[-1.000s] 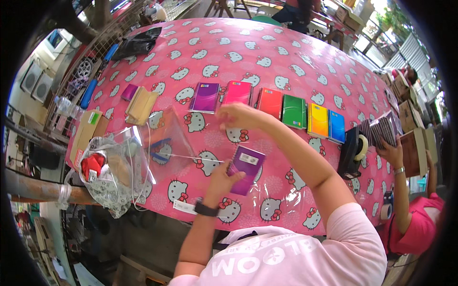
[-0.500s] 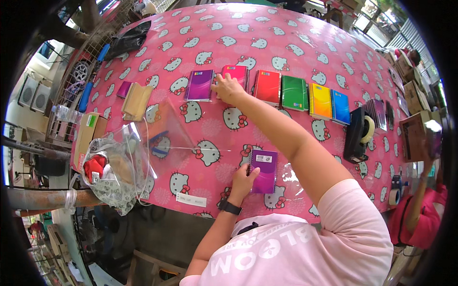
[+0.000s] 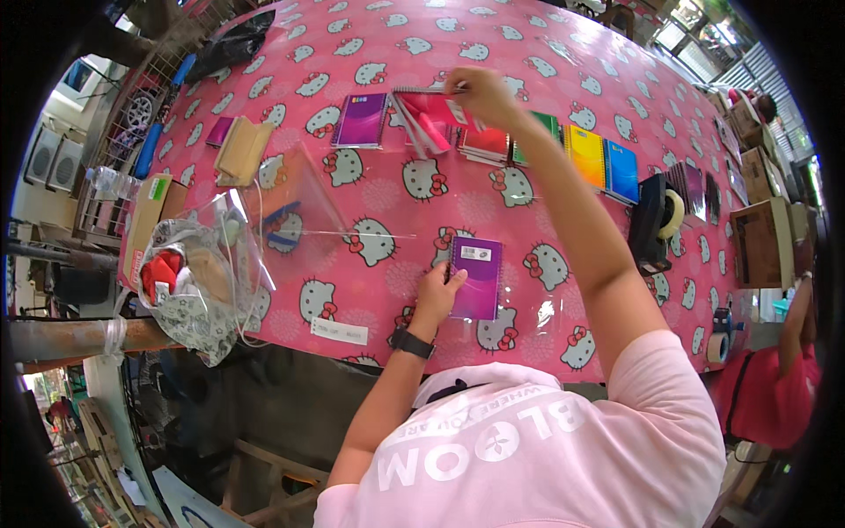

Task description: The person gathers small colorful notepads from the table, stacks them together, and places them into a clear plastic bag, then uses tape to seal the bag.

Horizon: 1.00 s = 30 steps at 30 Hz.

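Two hands, two spiral notebooks on the pink cartoon-print surface (image 3: 563, 53).

Our left hand (image 3: 437, 295) rests on the near purple spiral notebook (image 3: 476, 277) with its white rectangular label, grip released; our right hand (image 3: 478, 91) lifts the pink spiral notebook (image 3: 429, 117) from the coloured row, grip pinching its cover.

Since the earlier views, the right hand (image 3: 480, 92) has gone from resting flat on the pink spiral notebook (image 3: 427, 119) in the far row to lifting it tilted off the table, while the left hand (image 3: 437, 295) has drawn the purple notebook (image 3: 476, 277) slightly nearer the table edge.
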Available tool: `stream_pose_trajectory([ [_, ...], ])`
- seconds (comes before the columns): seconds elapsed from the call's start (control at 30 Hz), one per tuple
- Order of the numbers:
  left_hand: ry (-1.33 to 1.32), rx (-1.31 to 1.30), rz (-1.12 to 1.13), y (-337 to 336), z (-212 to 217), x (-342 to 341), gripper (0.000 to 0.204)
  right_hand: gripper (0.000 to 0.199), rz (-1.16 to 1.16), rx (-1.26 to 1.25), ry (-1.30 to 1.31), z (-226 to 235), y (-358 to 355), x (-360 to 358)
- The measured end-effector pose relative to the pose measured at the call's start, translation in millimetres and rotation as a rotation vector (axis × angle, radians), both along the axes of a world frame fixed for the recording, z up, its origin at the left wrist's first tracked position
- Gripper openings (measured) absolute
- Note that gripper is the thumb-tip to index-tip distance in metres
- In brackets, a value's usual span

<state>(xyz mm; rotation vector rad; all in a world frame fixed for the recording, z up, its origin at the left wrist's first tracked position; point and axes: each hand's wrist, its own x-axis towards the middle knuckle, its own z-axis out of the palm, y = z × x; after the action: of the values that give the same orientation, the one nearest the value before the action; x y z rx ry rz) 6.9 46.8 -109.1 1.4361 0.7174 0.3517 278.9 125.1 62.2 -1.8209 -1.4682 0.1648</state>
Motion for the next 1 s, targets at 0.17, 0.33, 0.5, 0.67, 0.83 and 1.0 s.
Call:
stream_pose_trajectory([
  [0.17,-0.064,-0.125,0.039,1.8,-7.2,0.9,0.027,0.020,0.255,-0.229,0.444,27.3,-100.1,-4.5],
  [0.33,0.139,-0.003,-0.009,3.3,24.2,0.0,0.028,0.022,0.219,-0.326,0.481,-1.2,-117.1,-33.1],
  [0.5,0.092,-0.102,0.020,6.4,16.7,-4.6,0.032,0.016,0.414,-0.329,0.656,10.9,-133.1,-31.8],
  [0.67,-0.108,-0.417,0.057,5.5,11.2,1.8,0.036,0.024,0.475,-0.471,0.437,-51.4,-133.7,-51.1],
  [0.83,0.128,0.082,-0.107,3.1,32.0,-2.1,0.045,0.041,0.030,-0.375,0.113,-66.0,-80.8,-88.4],
  [1.0,0.208,0.145,-0.125,6.7,47.1,-1.4,0.039,0.074,-0.293,-0.721,-0.090,-77.6,-23.5,-123.0],
])
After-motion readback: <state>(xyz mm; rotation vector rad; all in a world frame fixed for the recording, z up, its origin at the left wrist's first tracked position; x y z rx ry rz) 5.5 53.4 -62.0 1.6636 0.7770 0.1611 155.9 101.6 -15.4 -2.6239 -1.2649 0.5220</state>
